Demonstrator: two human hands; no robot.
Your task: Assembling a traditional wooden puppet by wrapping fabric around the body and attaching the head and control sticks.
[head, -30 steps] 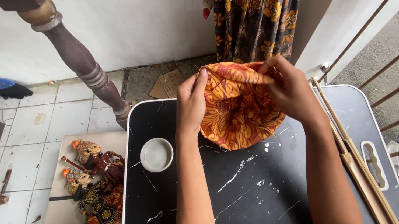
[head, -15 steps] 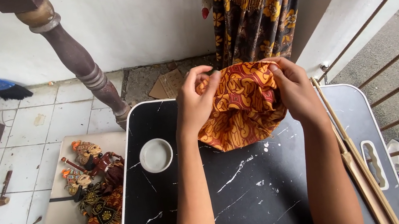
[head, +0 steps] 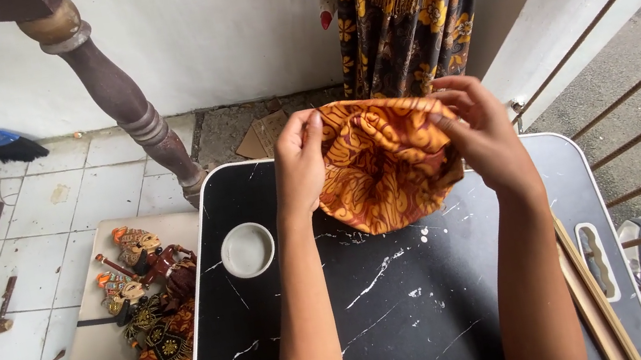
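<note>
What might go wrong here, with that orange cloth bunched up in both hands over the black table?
The orange patterned cloth hangs low near pale specks on the black table, so it may pick up marks. The small white bowl sits close to the left hand's forearm; a nudge might tip it.

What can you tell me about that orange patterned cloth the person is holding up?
The orange cloth is a soft, thin-looking fabric printed with darker brown-red leaf or flower shapes on a yellow-orange ground. It is bunched and gathered into deep folds, forming a loose pouch shape. The left hand pinches its upper left edge and the right hand grips its upper right edge, holding it above the far end of the black marbled table. Whether its lower edge touches the tabletop is unclear.
</note>
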